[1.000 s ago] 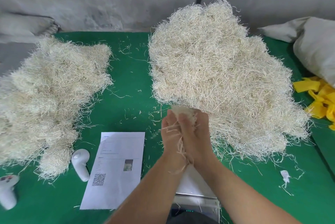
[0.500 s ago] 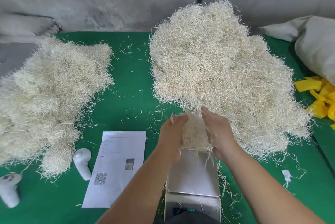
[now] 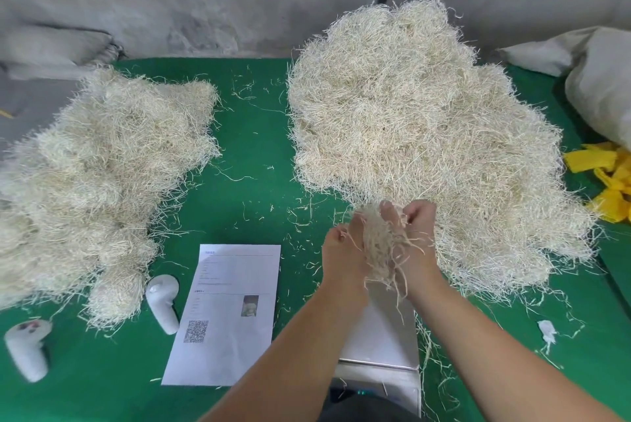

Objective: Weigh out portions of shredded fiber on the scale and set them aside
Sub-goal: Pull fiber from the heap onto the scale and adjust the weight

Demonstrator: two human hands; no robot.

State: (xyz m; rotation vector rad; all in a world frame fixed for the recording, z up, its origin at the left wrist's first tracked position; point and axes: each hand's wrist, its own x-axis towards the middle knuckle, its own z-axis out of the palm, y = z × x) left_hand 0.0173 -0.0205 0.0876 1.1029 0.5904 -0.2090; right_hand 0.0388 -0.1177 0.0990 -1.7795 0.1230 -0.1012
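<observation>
Both hands are up over the far end of the scale [image 3: 382,336], holding a small clump of shredded fiber [image 3: 379,244] between them. The left hand [image 3: 343,251] has its palm turned in against the clump, and the right hand [image 3: 415,240] has fingers curled around the other side, so the grip is basically two hands cupping and squeezing one handful. Loose strands dangle down from it toward the steel pan, and as far as I can tell the clump isn't resting on the pan yet, just hanging right above it.

The big pile [image 3: 426,148] that the handful looks pulled from sits right behind the hands on the green table [image 3: 256,182]. The other pile [image 3: 102,176] is well off to the left, which I'd guess is where the weighed portions end up.

So my read is we're at the loading step: the portion is gathered and about to go on the scale. Next move should be lowering it and letting go so all of it lands on the pan, no strands draped over the edge onto the table or caught on the fingers, otherwise the reading will be off. Then check the display at the near end, which I can't read from here, and add or pull off a pinch as needed.

Also on the table: a printed sheet [image 3: 228,312] with a QR code and two white controllers [image 3: 164,302] by the left pile.
</observation>
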